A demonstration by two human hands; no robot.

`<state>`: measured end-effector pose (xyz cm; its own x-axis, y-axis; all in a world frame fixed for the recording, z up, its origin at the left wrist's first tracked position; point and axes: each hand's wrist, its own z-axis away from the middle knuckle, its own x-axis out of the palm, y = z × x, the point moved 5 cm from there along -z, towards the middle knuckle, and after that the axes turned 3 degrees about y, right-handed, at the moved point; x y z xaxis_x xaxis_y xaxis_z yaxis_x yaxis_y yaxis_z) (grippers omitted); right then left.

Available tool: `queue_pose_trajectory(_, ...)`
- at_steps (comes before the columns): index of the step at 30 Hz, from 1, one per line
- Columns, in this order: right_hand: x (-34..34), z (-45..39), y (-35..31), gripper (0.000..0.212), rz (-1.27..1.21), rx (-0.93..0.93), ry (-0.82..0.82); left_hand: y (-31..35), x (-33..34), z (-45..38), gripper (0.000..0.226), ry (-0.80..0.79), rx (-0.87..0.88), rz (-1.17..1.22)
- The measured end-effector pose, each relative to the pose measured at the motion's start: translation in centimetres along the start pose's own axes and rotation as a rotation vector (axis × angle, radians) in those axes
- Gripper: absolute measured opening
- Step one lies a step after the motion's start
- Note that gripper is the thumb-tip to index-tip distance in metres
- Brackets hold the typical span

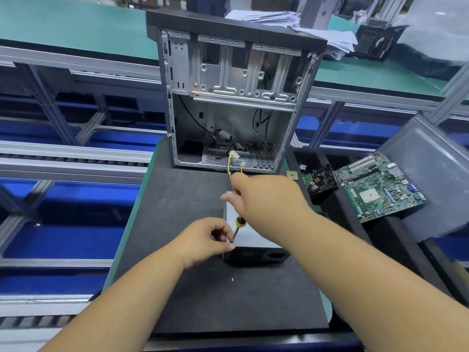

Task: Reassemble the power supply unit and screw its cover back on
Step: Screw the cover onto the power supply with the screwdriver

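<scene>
The power supply unit [253, 240] is lying on the dark foam mat [193, 295], just before the open computer case [233, 97]. The right hand [266, 199] is gripping a yellow-and-black screwdriver [237, 227], tip meeting the unit's near-left top corner. The left hand [205, 241] is pinching at that tip; any screw is hidden. Yellow wires [234, 163] are emerging behind the right hand. No lettering is legible on the unit or motherboard [378, 186].
</scene>
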<state>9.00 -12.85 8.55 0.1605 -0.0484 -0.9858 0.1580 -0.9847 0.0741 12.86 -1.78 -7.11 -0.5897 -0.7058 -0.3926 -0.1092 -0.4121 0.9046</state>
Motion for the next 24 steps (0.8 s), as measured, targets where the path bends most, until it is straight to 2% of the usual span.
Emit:
queue_pose_trajectory(3, 0.3, 0.4, -0.4, 0.024, -0.122, 0.006, 0.028, 0.1, 0.1, 0.0, 0.027, -0.008, -0.006, 0.021)
queue_pose_trajectory(6, -0.2, 0.2, -0.4, 0.017, -0.28, -0.052, -0.08, 0.0, 0.1, 0.0, 0.027, -0.015, -0.011, 0.054)
queue_pose_trajectory(8, -0.4, -0.1, -0.1, 0.019, -0.232, -0.053, -0.101, -0.1, 0.1, 0.0, 0.023, -0.02, -0.008, 0.054)
queue_pose_trajectory(13, 0.4, 0.2, 0.9, 0.051, 0.085, 0.13, -0.017, -0.2, 0.2, 0.0, 0.017, -0.02, -0.024, 0.072)
queue_pose_trajectory(14, 0.5, 0.2, 1.0, 0.05, 0.076, 0.144, -0.004, -0.3, 0.2, 0.0, 0.016, -0.022, -0.026, 0.075)
queue_pose_trajectory(16, 0.5, 0.3, 1.3, 0.036, -0.089, 0.136, -0.03, -0.3, 0.1, 0.0, 0.016, -0.026, -0.03, 0.075)
queue_pose_trajectory(18, 0.2, 0.3, 1.3, 0.016, -0.248, 0.067, -0.104, -0.2, 0.1, 0.0, 0.017, -0.028, -0.033, 0.076)
queue_pose_trajectory(19, -0.1, 0.3, 1.2, 0.016, -0.27, 0.031, -0.122, -0.2, 0.1, 0.0, 0.017, -0.029, -0.035, 0.077)
queue_pose_trajectory(21, -0.4, 0.4, 1.0, 0.018, -0.212, 0.023, -0.104, -0.1, 0.1, 0.1, 0.017, -0.033, -0.037, 0.081)
queue_pose_trajectory(24, 0.0, 0.7, 1.0, 0.031, 0.015, 0.069, -0.065, 0.0, 0.1, 0.2, 0.016, -0.031, -0.032, 0.083)
